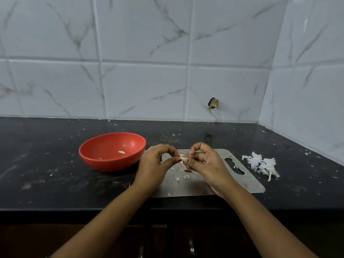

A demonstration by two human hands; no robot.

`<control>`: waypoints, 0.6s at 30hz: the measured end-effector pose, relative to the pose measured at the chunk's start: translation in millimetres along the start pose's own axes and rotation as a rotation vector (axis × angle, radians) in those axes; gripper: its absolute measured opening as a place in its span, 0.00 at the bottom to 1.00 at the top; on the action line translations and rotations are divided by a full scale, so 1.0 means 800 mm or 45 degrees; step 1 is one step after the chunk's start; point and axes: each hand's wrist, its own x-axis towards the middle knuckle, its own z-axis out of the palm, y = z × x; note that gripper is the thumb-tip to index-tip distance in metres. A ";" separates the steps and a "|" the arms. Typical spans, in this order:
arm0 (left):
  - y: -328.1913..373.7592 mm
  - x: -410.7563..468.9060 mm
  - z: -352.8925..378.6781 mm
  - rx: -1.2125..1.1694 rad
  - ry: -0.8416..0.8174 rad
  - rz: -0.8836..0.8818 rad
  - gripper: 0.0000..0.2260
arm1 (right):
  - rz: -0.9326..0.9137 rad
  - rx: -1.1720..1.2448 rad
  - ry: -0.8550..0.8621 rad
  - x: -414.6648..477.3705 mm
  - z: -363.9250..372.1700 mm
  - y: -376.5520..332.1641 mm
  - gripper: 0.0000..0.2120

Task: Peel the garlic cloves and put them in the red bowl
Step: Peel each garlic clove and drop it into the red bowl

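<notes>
Peeling under way: both hands, left hand (155,161) and right hand (204,161), pinch one garlic clove (183,158) at frame centre, while the red bowl (96,161) at left holds one peeled clove (121,152).

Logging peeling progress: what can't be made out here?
Garlic clove, head view: left hand and right hand fingers cover most; remaining skin unclear.
Speck in red bowl, head view: too small to identify.
Steel board, left part, head view: under left hand.

Red bowl (104,155), black speckled counter (46,164), white grey-veined tiles (145,43).
</notes>
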 end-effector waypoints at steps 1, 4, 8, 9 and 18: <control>0.001 0.000 0.000 0.002 0.004 0.006 0.07 | -0.009 -0.008 0.004 -0.001 0.000 -0.001 0.09; 0.000 0.000 0.000 0.014 0.008 0.033 0.07 | -0.026 -0.024 0.007 -0.002 0.001 -0.002 0.09; -0.003 0.002 0.001 0.008 -0.029 0.011 0.07 | -0.041 -0.058 -0.006 -0.001 0.000 -0.001 0.10; -0.004 0.002 0.001 -0.003 -0.046 0.005 0.07 | -0.043 -0.059 -0.013 -0.001 -0.001 -0.001 0.10; -0.002 0.002 0.000 -0.100 -0.208 -0.005 0.08 | -0.028 0.019 -0.058 -0.002 -0.004 -0.002 0.11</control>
